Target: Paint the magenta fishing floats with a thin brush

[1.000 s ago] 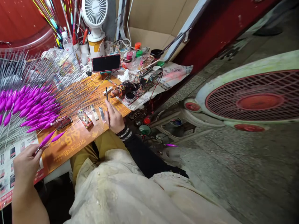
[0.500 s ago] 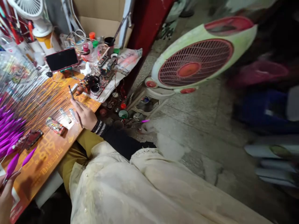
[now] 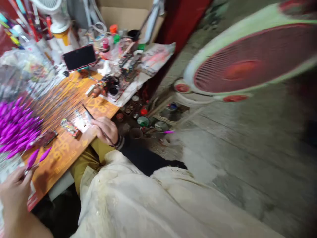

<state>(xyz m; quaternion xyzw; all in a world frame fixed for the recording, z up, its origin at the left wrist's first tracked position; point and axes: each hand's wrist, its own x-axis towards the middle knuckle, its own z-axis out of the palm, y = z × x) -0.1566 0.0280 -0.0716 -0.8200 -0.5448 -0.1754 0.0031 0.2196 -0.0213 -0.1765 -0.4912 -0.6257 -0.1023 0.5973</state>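
Observation:
Between the fingers of my left hand are two purple spindle-shaped fishing floats, their tips pointing up and away from me. My right hand is closed around a thin dark paintbrush, near the table's front edge. Just left of the brush lie a small white palette-like piece and a small colourful box. A dense heap of similar purple floats with long thin stems covers the left part of the orange table. A dark red flat object lies beside that heap.
A phone stands propped at the back, with a small white fan behind it. Bottles, black cups and paper crowd the far corner. A large green-and-red fan stands to the right; containers sit below the table edge.
The whole view has swung left, so the scene sits further right. More of my left hand and forearm shows. My right hand has tilted, and the brush now slants more.

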